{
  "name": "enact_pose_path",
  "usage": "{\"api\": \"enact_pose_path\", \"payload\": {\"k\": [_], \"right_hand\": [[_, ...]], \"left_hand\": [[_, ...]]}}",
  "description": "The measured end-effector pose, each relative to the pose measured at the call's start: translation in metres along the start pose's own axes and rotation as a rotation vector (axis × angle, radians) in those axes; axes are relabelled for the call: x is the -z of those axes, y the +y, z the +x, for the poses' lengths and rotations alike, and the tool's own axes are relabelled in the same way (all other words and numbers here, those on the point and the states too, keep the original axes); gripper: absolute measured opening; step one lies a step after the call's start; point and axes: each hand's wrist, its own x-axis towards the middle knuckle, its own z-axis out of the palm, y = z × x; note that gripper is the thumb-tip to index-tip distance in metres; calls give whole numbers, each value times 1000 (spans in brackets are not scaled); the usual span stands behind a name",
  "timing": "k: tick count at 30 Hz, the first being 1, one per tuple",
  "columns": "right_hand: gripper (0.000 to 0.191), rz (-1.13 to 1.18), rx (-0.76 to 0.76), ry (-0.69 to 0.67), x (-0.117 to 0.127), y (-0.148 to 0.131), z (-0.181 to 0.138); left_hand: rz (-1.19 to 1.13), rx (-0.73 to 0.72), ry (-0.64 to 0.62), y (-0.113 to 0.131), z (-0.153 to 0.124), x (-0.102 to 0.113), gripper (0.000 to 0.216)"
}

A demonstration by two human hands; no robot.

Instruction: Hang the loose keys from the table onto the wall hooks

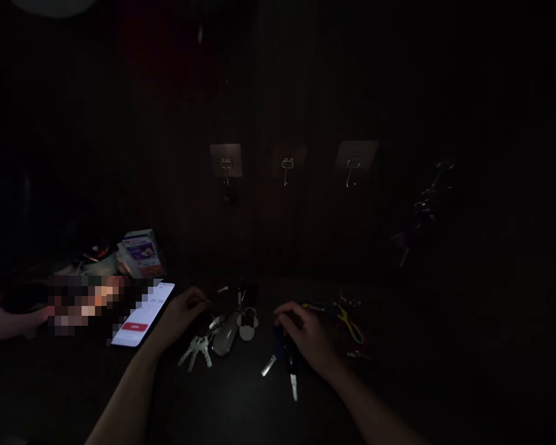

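Printed box (141, 253), R hand (306, 334) on keys (293, 386)

A bunch of silver keys (197, 351) lies flat on the dark tabletop (241, 414), blades fanned toward the lower left, just beside the left hand (183, 316). Its ring joins a grey oval fob (225, 334), which lies angled beside a white flower-shaped tag (248, 326). Two black-headed keys (282, 361) sit under the right hand (307, 334), with their silver blades pointing down and splayed apart. Just right of that hand lies a tangled yellow lanyard (351, 326), dim and partly shadowed. Its attachments are too dark to tell.
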Motion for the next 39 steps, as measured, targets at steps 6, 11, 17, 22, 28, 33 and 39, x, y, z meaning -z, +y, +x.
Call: {"api": "enact_pose_path", "payload": {"k": [6,11,17,22,28,33,39], "right_hand": [[17,4,17,14,-1,-1,1],[16,28,-11,31,-2,-1,1],[15,16,6,69,-2,-3,1],[16,42,2,77,-1,-1,1],[11,36,1,106,-2,-4,3],[21,148,-30,202,-1,-3,4],[31,293,-97,239,0,0,6]], "left_hand": [[-321,140,-25,11,7,-8,14],[-605,219,-169,44,0,-26,22],[-834,224,-261,64,-5,-65,18],[-883,241,-325,59,-9,-84,19],[-974,255,-361,53,-12,-87,18],[-972,272,-367,54,-15,-89,16],[-916,259,-377,55,-19,-90,27]]}}
